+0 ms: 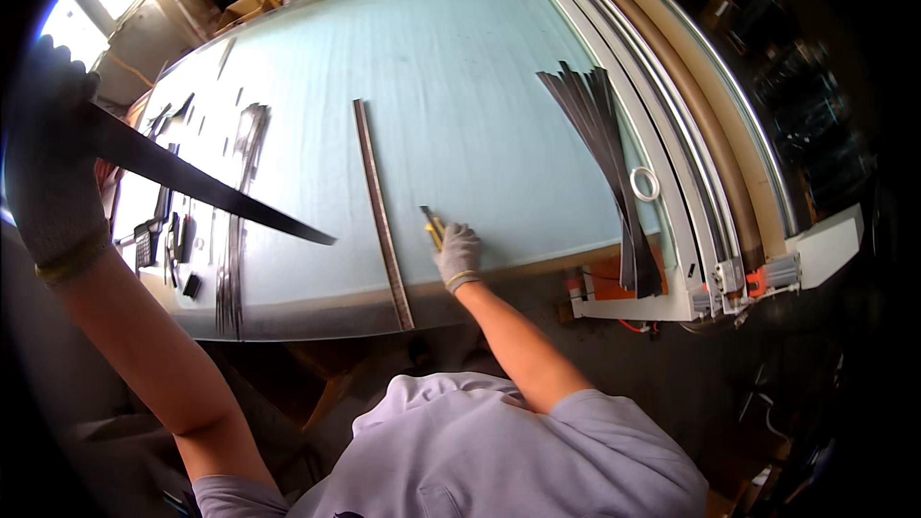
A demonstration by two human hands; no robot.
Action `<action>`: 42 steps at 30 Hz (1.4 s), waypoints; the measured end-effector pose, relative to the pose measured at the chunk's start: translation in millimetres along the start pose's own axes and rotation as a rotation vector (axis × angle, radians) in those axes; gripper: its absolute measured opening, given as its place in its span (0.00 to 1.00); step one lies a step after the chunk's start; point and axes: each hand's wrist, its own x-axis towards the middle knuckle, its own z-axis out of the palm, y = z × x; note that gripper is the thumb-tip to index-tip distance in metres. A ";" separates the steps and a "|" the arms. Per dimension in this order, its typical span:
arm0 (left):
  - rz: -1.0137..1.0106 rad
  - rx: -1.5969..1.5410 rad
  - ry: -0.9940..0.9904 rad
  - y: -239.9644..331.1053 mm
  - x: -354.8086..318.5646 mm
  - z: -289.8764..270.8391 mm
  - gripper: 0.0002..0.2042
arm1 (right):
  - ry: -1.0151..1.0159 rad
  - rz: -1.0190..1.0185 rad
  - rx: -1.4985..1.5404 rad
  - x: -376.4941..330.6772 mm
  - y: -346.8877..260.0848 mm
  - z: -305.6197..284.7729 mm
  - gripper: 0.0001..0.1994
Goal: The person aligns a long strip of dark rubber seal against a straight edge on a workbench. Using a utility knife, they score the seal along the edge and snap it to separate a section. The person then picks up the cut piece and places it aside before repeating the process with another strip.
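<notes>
My left hand is up high on my left side, and its fingers look closed on 1 end of a long dark strip. The strip slants down over the table; I can't tell if its far tip touches the top. My right hand is wrapped around a yellow cutter, low over the table, just right of a long thin bar.

I think the strip is light and thin, a bit bendy but not floppy, since it runs out almost straight from 1 hand. It looks smooth, so it may slide in my fingers. It probably won't break, but it could kink. I'd pinch it flat near the end, and grip the cutter by its yellow body, away from the dark tip.
</notes>
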 end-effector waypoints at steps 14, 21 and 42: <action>-0.127 -0.795 -0.399 -8.3 -83.8 53.5 0.19 | 0.674 -0.781 1.013 19.1 -108.8 -296.9 0.25; -0.220 -0.844 -0.201 -14.8 -99.4 79.1 0.11 | 0.628 -0.615 0.779 8.4 -91.1 -265.1 0.16; -1.293 -0.410 -0.122 -474.7 -318.8 185.5 0.15 | -0.457 0.003 0.152 -224.7 111.8 -124.6 0.12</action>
